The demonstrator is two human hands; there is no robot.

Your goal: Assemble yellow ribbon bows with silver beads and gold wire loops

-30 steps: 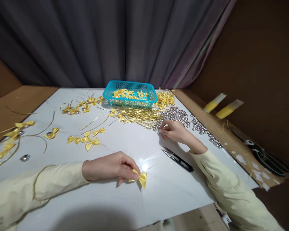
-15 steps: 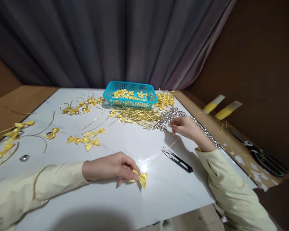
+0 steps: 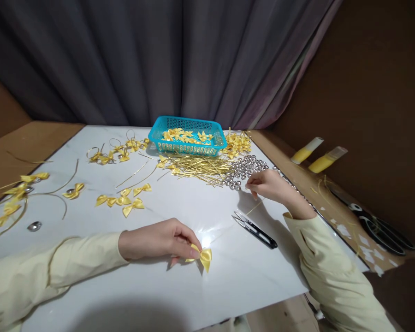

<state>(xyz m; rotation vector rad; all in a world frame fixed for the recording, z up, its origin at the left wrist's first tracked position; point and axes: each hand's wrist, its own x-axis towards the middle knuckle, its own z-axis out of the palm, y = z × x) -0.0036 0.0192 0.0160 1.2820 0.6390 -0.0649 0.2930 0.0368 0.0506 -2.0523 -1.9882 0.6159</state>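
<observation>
Both hands pinched: left hand [image 3: 159, 240] on bow [image 3: 203, 257], right hand [image 3: 268, 184] on wire [image 3: 254, 208].

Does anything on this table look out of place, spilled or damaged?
Nothing looks damaged. The silver beads lie loose in a heap by the right hand, trailing along the table edge. Gold wires are strewn before the blue basket. The left hand pinches a yellow bow.

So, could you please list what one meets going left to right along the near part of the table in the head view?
Left hand → yellow bow → snips → right hand → scissors.
</observation>
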